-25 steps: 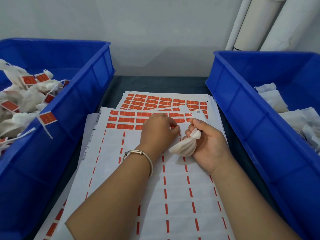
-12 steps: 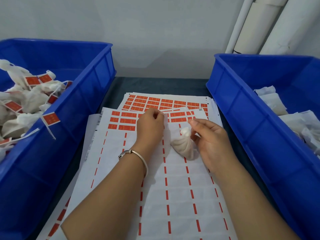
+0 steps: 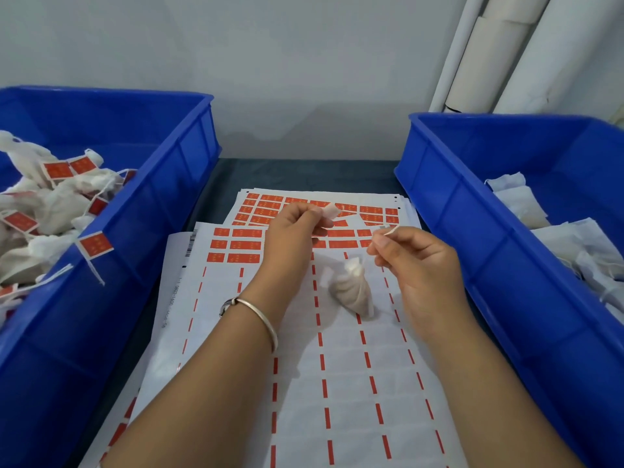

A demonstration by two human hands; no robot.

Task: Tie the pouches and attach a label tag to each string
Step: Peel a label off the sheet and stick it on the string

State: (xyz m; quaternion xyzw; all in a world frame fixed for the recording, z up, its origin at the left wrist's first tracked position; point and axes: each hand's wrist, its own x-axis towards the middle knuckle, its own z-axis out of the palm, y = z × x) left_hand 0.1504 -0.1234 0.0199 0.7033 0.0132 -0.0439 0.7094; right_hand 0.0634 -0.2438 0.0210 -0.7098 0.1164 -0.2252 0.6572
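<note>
Your left hand (image 3: 297,231) lifted a label (image 3: 330,210) off; right hand (image 3: 415,261) pinches the string (image 3: 388,230) at 1 o'clock, pouch (image 3: 353,288) dangling.

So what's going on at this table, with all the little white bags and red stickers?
A person is tagging small cloth pouches. The left hand pinches a peeled label, while the right hand pinches the string of a tied pouch that lies on the label sheets. The label is not on the string yet. The left blue bin holds pouches that already carry red tags; the right blue bin holds white pouches with no tags visible.
</note>
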